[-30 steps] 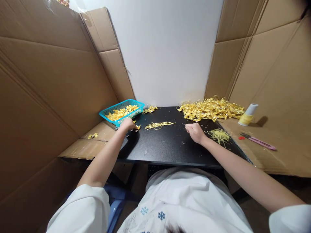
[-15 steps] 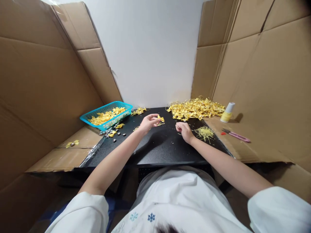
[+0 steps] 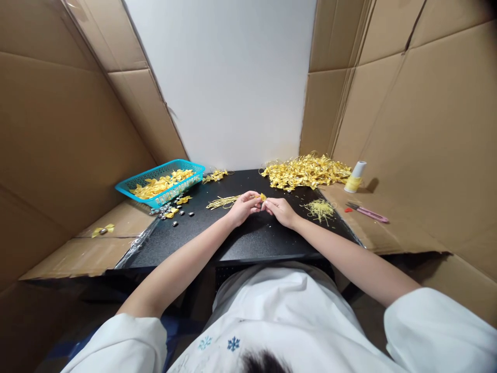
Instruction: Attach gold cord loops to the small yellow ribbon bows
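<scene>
A small yellow ribbon bow [image 3: 263, 197] is held between my two hands above the black table [image 3: 217, 243]. My left hand [image 3: 245, 207] is closed, its fingertips pinching the bow from the left. From the right, my right hand [image 3: 280, 211] is closed with its fingertips at the same bow; fingers cover most of it, and any thread or bead there is too small to tell. Beside my left hand lies a bundle of thin yellow ties [image 3: 221, 202]. To the right of my right hand is a heap of short yellow thread clippings [image 3: 320, 209].
A blue basket [image 3: 159, 168] of yellow bows stands at the left, with dark shiny beads [image 3: 161, 211] before it. At the back right is a large pile of yellow bows [image 3: 306, 172]. A thread cone [image 3: 355, 177] and pink-handled thread snips [image 3: 373, 214] rest on cardboard.
My hands, apart before, have come together at the bow. My right hand moved left to meet my left hand. The bundle of ties now shows more fully, and the view has shifted slightly.
</scene>
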A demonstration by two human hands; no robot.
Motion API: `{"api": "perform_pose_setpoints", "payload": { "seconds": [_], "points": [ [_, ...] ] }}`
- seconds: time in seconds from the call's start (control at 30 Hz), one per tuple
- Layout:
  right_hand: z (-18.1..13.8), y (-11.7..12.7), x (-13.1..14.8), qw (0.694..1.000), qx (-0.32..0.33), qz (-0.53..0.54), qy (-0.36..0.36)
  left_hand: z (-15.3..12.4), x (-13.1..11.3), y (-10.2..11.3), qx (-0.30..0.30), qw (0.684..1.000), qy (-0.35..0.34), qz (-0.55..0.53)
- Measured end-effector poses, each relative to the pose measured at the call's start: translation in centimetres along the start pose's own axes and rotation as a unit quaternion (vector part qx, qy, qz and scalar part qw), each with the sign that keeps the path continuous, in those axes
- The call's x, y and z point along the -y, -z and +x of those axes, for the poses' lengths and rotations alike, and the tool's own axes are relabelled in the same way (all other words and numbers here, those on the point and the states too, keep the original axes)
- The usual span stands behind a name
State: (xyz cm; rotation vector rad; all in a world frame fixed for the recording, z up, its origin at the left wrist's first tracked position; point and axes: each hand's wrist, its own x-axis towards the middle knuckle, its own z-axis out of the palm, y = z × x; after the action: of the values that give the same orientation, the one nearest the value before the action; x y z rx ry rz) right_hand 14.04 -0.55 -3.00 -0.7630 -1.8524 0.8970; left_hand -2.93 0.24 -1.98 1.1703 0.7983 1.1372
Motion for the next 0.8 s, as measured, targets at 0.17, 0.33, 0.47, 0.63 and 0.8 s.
{"api": "perform_pose_setpoints", "payload": {
  "seconds": [0.17, 0.33, 0.47, 0.63, 0.8],
  "points": [
    [0.01, 0.26, 0.27, 0.999, -0.018, -0.037, 0.017, -0.02, -0.04, 0.17, 0.001, 0.999, 0.018, -0.037],
    [0.1, 0.38, 0.27, 0.998, -0.036, -0.043, 0.023, -0.03, -0.1, 0.18, 0.001, 0.999, 0.029, -0.038],
    [0.13, 0.4, 0.18, 0.998, -0.04, -0.038, 0.014, 0.0, -0.08, 0.17, -0.002, 0.999, 0.021, -0.041],
    [0.07, 0.49, 0.34, 0.998, -0.053, -0.03, 0.023, 0.03, 0.27, 0.2, -0.015, 1.0, 0.001, -0.023],
    [0.13, 0.58, 0.37, 0.995, -0.096, -0.007, 0.009, -0.04, 0.38, 0.19, -0.014, 1.0, -0.021, -0.015]
  ]
}}
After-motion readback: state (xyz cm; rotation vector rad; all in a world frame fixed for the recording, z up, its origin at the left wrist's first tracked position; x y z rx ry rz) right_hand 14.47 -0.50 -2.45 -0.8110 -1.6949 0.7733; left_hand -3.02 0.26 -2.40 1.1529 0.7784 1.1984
